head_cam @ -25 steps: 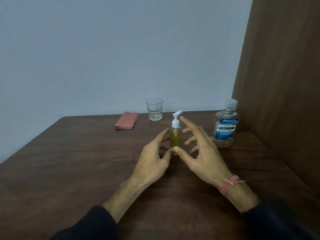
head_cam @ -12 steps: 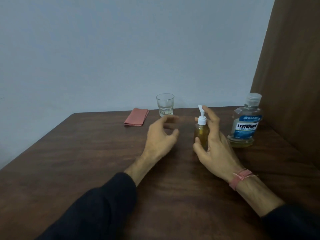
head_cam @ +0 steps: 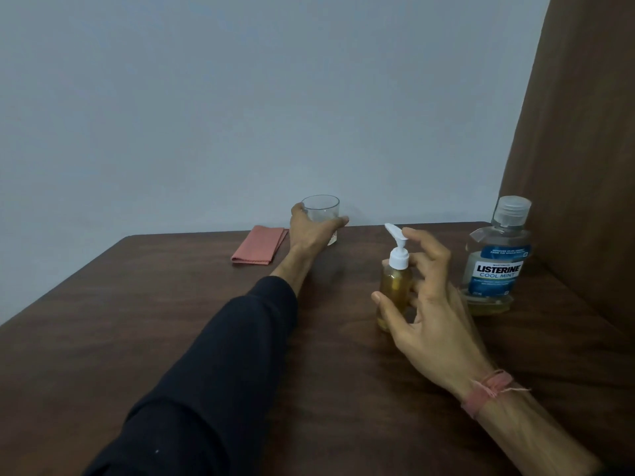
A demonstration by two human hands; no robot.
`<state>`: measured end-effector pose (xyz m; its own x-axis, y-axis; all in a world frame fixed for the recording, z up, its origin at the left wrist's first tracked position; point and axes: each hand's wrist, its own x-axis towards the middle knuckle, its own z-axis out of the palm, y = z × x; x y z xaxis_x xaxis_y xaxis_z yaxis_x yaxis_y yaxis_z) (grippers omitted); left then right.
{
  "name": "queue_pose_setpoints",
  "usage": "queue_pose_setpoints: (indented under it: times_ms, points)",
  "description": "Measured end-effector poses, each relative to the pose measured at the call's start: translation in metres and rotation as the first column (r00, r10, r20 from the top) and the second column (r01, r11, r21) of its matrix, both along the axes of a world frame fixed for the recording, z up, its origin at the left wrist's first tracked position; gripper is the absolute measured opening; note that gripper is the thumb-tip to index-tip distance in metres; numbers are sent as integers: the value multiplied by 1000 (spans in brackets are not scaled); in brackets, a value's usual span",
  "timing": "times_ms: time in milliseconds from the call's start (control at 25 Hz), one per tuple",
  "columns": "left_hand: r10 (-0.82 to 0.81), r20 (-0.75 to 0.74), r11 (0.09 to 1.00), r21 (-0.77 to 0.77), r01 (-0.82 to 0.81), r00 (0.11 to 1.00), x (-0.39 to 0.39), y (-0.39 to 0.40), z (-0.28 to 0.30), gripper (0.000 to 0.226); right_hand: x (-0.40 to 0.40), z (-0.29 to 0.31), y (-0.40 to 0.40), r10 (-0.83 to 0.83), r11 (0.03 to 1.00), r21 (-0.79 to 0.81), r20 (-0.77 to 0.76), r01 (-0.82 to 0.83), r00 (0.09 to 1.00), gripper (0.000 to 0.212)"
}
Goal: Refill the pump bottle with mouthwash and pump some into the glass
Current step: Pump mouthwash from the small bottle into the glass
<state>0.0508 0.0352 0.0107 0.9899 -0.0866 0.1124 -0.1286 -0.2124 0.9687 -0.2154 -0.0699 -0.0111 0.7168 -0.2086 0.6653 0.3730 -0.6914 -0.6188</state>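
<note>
Amber liquid fills most of the small pump bottle (head_cam: 395,290), so the refill looks done; pumping is the step left. It stands upright on the dark wood table (head_cam: 171,321), right of centre frame. Right hand (head_cam: 429,314) cups it: thumb against the front of the body, fingers curled loosely round the far side, index fingertip just beside the white pump head (head_cam: 397,247), probably staged to press it. Whether the fingers actually grip the body, cannot tell; they look slack.

Left hand (head_cam: 311,230) reaches to upper centre frame and wraps the empty glass (head_cam: 321,214), thumb on one side, fingers on the other, likely to bring it under the spout, which points left toward it. Glass is well apart from the pump now.

Listerine Cool Mint bottle (head_cam: 496,262) stands capped at right, near the brown panel (head_cam: 584,166), apparently out of use. Folded pink cloth (head_cam: 259,249) lies just left of the glass, handy for drips.
</note>
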Motion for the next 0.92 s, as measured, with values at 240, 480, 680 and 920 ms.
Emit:
queue_pose_setpoints:
  times_ms: [240,480,680,920]
  points:
    - [81,-7,997,-6,-81,997,-20,-8,-8,86,0,-2,0,-3,999,-38,59,5,998,89]
    - [-278,-13,959,-52,277,960,-120,46,-9,85,-3,0,9,10,1000,5,170,-11,985,67]
    - [-378,215,924,140,355,900,-193,91,-9,68,-10,7,13,-42,999,-22,186,47,982,55]
    - [-313,377,947,190,259,872,-212,104,-13,73,-13,13,15,-29,997,-71,145,40,989,54]
